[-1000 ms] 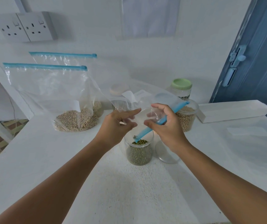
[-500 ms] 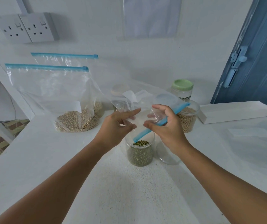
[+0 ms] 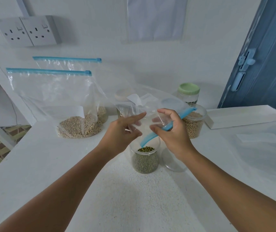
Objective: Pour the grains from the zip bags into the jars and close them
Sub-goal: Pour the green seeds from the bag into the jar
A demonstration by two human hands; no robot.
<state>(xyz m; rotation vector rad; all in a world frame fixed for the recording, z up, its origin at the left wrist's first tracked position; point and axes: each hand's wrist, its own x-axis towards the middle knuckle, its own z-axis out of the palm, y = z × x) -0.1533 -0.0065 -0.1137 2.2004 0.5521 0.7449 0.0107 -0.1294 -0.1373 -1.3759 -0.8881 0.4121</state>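
Held over open jar of green grains point(image 3: 145, 158) on white counter point(image 3: 67, 164): clear zip bag point(image 3: 152, 106), blue zip strip slanting down into jar mouth. Right hand point(image 3: 172, 131) curled round bag at strip, thumb pinching. Left hand point(image 3: 124, 131) at bag's left side, forefinger straight, others bent; grip unclear. Two filled bags point(image 3: 53, 104) upright, left.

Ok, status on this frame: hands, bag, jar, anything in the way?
Right hand pinching the zip bag at its blue strip; left hand on the film. Bag mouth over the open green-grain jar. Clear lid beside the jar, nothing blocking.
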